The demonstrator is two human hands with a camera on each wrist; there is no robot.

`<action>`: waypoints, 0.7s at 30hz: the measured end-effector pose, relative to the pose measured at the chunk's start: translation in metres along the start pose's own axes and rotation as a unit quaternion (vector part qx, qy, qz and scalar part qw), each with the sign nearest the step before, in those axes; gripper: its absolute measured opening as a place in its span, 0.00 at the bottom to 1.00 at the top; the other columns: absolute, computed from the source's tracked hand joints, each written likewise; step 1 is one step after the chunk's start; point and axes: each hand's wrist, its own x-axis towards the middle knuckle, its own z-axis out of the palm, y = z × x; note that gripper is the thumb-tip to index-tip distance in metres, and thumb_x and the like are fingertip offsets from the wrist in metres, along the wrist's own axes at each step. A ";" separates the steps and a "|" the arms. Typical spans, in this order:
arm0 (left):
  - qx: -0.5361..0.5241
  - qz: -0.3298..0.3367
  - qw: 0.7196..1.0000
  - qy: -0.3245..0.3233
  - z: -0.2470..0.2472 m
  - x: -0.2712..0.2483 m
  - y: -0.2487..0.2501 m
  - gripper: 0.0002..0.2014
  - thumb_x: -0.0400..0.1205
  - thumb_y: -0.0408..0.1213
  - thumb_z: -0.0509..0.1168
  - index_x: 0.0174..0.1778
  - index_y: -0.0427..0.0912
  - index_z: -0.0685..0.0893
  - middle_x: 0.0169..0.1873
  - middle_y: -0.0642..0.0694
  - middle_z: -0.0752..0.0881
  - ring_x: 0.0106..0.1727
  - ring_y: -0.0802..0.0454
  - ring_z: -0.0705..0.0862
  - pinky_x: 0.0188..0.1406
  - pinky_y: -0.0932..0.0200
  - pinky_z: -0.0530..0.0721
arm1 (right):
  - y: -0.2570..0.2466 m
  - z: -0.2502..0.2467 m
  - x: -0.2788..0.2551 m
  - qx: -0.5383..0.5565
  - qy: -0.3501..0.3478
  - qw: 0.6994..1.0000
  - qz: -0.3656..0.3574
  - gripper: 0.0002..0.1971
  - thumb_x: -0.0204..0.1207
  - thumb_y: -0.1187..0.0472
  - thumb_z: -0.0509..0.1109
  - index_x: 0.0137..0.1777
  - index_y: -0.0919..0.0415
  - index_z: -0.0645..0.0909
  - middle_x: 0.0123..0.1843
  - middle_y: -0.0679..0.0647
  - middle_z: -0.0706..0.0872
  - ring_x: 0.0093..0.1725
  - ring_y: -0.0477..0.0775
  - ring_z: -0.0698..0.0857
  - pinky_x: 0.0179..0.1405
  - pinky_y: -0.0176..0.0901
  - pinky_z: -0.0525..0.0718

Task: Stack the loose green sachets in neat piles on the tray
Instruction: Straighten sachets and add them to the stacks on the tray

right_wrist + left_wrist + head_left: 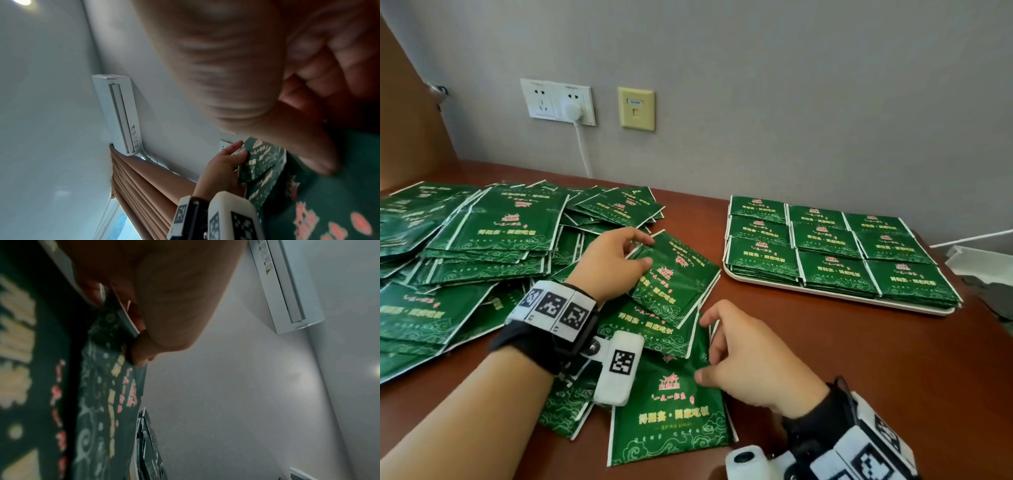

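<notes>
- Nine neat piles of green sachets fill the white tray at two o'clock on the brown table.
- Many loose sachets sprawl from nine to eleven o'clock and down under both hands.
- Left hand pinches the far corner of a tilted sachet, thumb on top, fingers curled round its edge.
- Right hand, at five o'clock, rests its bent fingertips on the sachet nearest the person; whether it grips it I cannot tell.
</notes>
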 end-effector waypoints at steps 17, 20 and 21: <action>-0.024 -0.034 0.991 -0.125 -0.005 -0.009 0.007 0.21 0.75 0.27 0.77 0.59 0.55 0.86 0.51 0.44 0.84 0.33 0.55 0.89 0.35 0.60 0.89 | 0.022 -0.021 -0.011 0.120 0.011 0.992 0.026 0.39 0.53 0.50 0.92 0.60 0.36 0.72 0.60 0.42 0.78 0.55 0.42 0.86 0.52 0.49 0.90; -0.018 -0.015 0.994 -0.104 -0.004 -0.009 0.007 0.17 0.76 0.26 0.75 0.53 0.54 0.89 0.46 0.44 0.86 0.30 0.57 0.88 0.33 0.60 0.89 | 0.019 -0.017 -0.011 0.099 0.013 0.995 0.016 0.40 0.54 0.49 0.91 0.62 0.36 0.71 0.59 0.42 0.76 0.53 0.42 0.86 0.51 0.48 0.90; -0.027 -0.011 0.995 -0.095 -0.005 -0.009 0.007 0.16 0.77 0.25 0.75 0.52 0.52 0.89 0.44 0.43 0.87 0.30 0.57 0.88 0.32 0.61 0.88 | 0.018 -0.014 -0.011 0.100 0.022 0.995 0.013 0.39 0.55 0.49 0.91 0.62 0.37 0.71 0.59 0.42 0.77 0.52 0.42 0.86 0.51 0.47 0.90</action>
